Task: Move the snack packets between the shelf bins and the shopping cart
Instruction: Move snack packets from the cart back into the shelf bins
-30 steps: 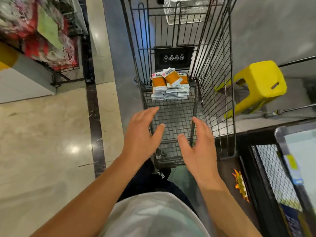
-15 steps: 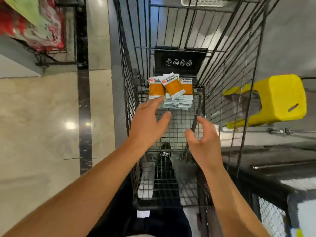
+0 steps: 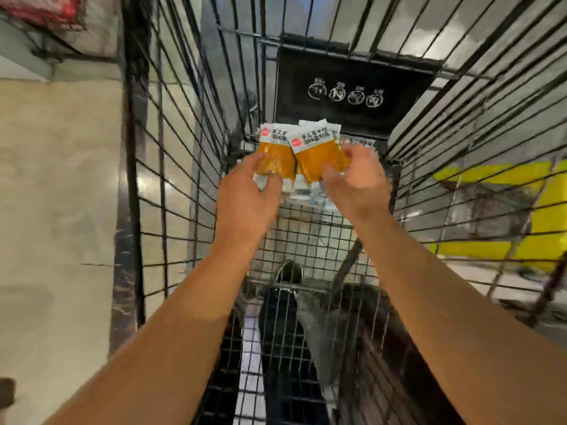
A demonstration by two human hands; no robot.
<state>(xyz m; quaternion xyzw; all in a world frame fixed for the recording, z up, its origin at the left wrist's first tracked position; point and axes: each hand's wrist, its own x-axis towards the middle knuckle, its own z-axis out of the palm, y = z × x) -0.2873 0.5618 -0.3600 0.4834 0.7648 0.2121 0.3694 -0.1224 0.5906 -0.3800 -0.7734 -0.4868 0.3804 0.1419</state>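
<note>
A pile of orange-and-white snack packets lies at the far end of the black wire shopping cart. Both of my arms reach down into the cart. My left hand has its fingers on the left orange packet, thumb under its near edge. My right hand closes its fingers and thumb round the right side of the pile. White packet edges show beneath the two top packets; the rest of the pile is hidden by my hands.
A black sign panel with white icons hangs on the cart's far wall. A yellow plastic stool stands outside the cart on the right. Pale tiled floor lies left; a red-stocked shelf is at top left.
Both hands have moved forward down the cart from near its handle end to the packet pile and now touch it. The view has leaned in over the cart.
</note>
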